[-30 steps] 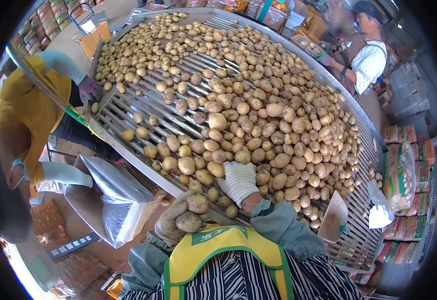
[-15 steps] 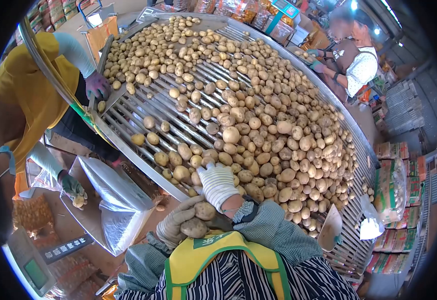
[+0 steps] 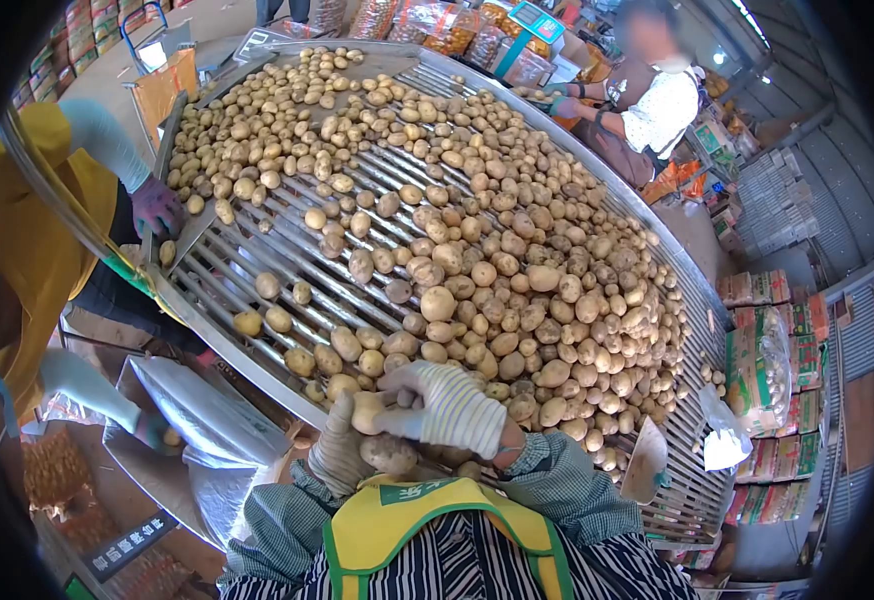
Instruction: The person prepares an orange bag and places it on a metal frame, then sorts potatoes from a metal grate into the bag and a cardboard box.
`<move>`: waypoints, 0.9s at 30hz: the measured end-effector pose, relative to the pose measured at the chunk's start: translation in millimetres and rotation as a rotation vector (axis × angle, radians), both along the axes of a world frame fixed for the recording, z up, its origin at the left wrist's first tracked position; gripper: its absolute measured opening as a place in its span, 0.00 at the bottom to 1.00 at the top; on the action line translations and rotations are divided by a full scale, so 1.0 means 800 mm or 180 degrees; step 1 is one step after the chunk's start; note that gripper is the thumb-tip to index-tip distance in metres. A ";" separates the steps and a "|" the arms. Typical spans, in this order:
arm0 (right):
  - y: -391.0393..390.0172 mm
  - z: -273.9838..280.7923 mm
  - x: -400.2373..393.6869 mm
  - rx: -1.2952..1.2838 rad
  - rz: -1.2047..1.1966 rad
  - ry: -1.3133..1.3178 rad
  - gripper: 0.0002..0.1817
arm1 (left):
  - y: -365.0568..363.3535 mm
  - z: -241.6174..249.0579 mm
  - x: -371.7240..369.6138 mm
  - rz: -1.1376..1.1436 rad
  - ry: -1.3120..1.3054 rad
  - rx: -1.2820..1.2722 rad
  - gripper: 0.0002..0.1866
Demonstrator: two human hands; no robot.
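Potato heap [image 3: 557, 290] blocks fwd & R of R hand [image 3: 447, 405]; scoop [image 3: 645, 462] farther R. Fwd-L, counter slats [image 3: 342, 295] show btwn loose potatoes [image 3: 361, 265]: some room to pass. L hand [image 3: 340, 452] crowds near L, metal rim [image 3: 245, 361] fwd-L of it.

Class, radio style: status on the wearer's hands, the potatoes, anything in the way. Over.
Right hand on upper potato. Left hand cupping lower potato. Loose potatoes crowd the slatted table just beyond.
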State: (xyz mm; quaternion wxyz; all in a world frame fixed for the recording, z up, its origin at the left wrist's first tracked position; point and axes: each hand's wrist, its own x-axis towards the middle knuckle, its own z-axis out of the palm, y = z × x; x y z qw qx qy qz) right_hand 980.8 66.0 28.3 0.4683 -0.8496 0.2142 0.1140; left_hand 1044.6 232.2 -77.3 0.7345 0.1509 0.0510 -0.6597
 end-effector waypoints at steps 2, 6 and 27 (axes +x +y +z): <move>-0.018 0.006 0.010 0.0158 -0.0784 -0.0375 0.28 | -0.003 0.012 0.004 0.0049 0.0142 -0.0009 0.53; -0.094 -0.044 0.036 -0.2286 -0.1032 0.0092 0.34 | -0.005 0.010 0.010 0.0090 0.0301 0.0038 0.56; 0.083 -0.011 -0.047 -0.1780 0.1809 -0.1942 0.32 | 0.019 -0.015 -0.058 0.1452 0.1112 -0.0848 0.26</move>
